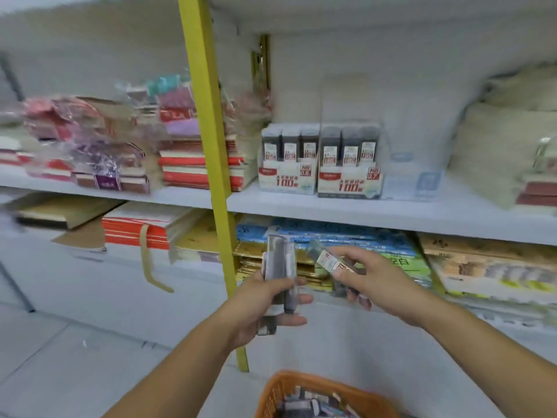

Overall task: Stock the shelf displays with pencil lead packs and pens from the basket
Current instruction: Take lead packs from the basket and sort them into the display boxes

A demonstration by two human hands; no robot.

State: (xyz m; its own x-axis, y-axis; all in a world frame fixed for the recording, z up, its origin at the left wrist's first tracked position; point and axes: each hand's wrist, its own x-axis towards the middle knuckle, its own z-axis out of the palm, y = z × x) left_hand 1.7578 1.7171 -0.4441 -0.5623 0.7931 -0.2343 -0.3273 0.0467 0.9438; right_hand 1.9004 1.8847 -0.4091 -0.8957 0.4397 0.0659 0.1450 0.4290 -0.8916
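Left hand (pixel 256 309): clamped round a stack (pixel 278 260) of lead packs, long axis upright, likely a reserve.
Right hand (pixel 376 279): pinches one pack (pixel 328 259), long axis tilted, top up-left, probably readied for the displays (pixel 349 179) on the shelf above.
Basket (pixel 272 393): below the hands, holds more stock.

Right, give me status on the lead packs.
Left hand grips a bundle of packs; right hand pinches one pack. Both held below the displays on the shelf. Nothing between hands and displays; basket low, stock inside.
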